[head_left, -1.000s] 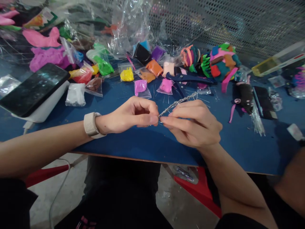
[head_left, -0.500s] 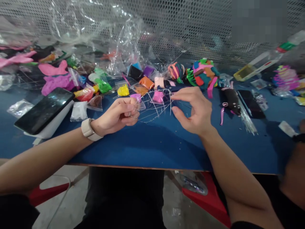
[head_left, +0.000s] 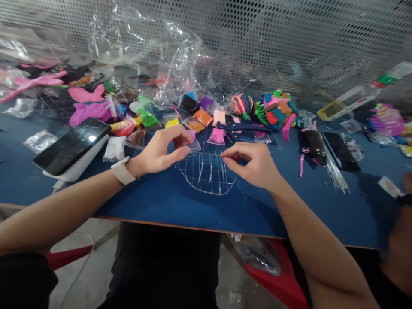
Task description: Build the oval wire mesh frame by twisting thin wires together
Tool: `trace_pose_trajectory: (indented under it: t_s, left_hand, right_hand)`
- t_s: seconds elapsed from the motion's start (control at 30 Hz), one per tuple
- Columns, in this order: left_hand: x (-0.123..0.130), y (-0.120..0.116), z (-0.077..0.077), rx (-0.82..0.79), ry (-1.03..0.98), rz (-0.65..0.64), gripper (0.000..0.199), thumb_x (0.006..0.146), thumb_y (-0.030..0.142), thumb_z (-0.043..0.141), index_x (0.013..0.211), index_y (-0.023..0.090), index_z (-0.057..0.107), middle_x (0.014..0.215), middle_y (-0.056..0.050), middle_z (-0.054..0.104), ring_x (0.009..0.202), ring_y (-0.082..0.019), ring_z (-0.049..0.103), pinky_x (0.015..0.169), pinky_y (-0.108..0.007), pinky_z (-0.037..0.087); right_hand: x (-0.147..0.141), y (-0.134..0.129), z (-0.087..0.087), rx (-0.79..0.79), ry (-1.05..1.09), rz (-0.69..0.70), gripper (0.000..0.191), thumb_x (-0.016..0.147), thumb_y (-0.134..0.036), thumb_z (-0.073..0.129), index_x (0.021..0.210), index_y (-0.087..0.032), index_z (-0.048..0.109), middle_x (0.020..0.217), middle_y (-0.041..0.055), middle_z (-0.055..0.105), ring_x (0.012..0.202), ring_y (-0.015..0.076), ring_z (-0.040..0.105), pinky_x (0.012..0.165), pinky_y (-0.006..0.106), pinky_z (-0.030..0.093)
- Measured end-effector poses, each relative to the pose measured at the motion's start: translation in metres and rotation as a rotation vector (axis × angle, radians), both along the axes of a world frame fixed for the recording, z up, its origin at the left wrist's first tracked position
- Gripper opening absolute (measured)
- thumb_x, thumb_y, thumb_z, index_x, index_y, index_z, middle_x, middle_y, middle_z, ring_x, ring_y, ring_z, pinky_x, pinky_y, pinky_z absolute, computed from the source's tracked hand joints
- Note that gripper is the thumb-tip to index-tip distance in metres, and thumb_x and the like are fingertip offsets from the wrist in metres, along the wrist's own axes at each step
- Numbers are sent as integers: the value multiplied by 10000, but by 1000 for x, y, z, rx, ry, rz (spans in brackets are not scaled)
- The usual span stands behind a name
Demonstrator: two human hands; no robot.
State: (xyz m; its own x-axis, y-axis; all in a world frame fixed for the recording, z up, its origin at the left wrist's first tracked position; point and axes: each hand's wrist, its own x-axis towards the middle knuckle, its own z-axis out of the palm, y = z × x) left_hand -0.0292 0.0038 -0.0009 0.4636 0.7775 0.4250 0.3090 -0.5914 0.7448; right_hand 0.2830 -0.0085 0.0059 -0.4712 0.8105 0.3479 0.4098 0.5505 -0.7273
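Wire frame point(head_left: 210, 168) is placed at blue table point(head_left: 180, 208), bare strip left toward front edge. Far rim is pinched by right hand point(head_left: 249, 163); left hand point(head_left: 162, 150), thumb and fingers parted, is held just beside left end.

Our left fingers point(head_left: 180, 154) partly hide the yellow packet point(head_left: 171, 122) behind them; far rightward, we see another person's arm point(head_left: 399, 240) cut off.

Dim light: glare spots the phone point(head_left: 71, 148), plastic wrap point(head_left: 183, 56) and wire frame point(head_left: 211, 167) glint, soft shadow darkens the tabletop point(head_left: 257, 210).
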Motion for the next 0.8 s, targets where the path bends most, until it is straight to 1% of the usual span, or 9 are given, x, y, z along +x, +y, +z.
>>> trace_pose_trajectory:
  t_s: [0.07, 0.13, 0.23, 0.33, 0.43, 0.5, 0.57, 0.67, 0.8]
  left_hand:
    - [7, -8, -2, 98, 64, -76, 458, 1007, 553, 698, 1259, 171, 708, 1167, -124, 751, 1049, -243, 689, 963, -398, 574]
    - [14, -13, -6, 135, 183, -136, 589, 958, 575, 763, 1385, 183, 661, 1353, -166, 718, 1271, -324, 660, 1128, -500, 554]
    - [18, -14, -14, 93, 317, -173, 640, 959, 559, 779, 1456, 198, 603, 1475, -187, 669, 1397, -374, 611, 1224, -587, 504]
    - [17, -11, -17, 71, 345, -170, 564, 985, 531, 751, 1413, 194, 606, 1433, -175, 678, 1378, -370, 621, 1207, -574, 516]
    - [18, -11, -17, 95, 336, -162, 518, 983, 513, 753, 1363, 189, 617, 1379, -159, 689, 1335, -357, 627, 1191, -556, 518]
    - [20, -12, -17, 95, 325, -167, 509, 975, 524, 757, 1327, 184, 619, 1338, -150, 690, 1283, -344, 639, 1158, -536, 534]
    - [21, -15, -18, 82, 324, -182, 493, 963, 508, 759, 1301, 178, 620, 1301, -143, 686, 1234, -329, 649, 1117, -509, 552]
    - [23, -17, -17, 57, 337, -210, 482, 950, 452, 750, 1315, 169, 612, 1274, -141, 682, 1197, -320, 660, 1062, -480, 571]
    - [22, -17, -13, 23, 334, -240, 454, 935, 376, 727, 1324, 172, 610, 1248, -130, 694, 1164, -296, 659, 1047, -455, 569]
  right_hand:
    - [-3, -3, 0, -75, -30, 13, 65, 926, -238, 791, 949, -196, 834, 797, 23, 812, 648, 153, 718, 603, 299, 588]
    - [-5, -3, 0, -124, -56, 25, 68, 914, -232, 785, 952, -190, 824, 776, 20, 803, 641, 154, 716, 600, 298, 585]
    - [-6, -1, -2, -118, -109, 20, 53, 903, -202, 757, 932, -191, 800, 752, 11, 783, 606, 144, 677, 580, 299, 551]
    - [-6, 1, -5, -27, -151, 7, 71, 893, -174, 738, 944, -203, 779, 794, 11, 772, 637, 147, 653, 575, 303, 503]
    - [-5, 0, -8, 74, -178, 44, 216, 910, -181, 740, 1118, -225, 777, 1021, 44, 783, 749, 170, 660, 641, 332, 519]
    - [-6, -1, -10, 79, -195, 103, 291, 930, -189, 736, 1215, -242, 762, 1131, 54, 776, 782, 174, 654, 711, 357, 547]
    - [-7, -2, -10, 33, -194, 146, 256, 937, -191, 731, 1187, -237, 756, 1100, 44, 780, 765, 169, 635, 736, 361, 552]
    - [-8, -2, -11, -47, -155, 159, 177, 910, -179, 731, 1084, -213, 733, 983, 26, 763, 738, 161, 617, 712, 343, 543]
    - [-8, 0, -13, -124, -127, 194, 255, 870, -166, 744, 1120, -208, 710, 947, 15, 736, 761, 166, 629, 715, 335, 549]
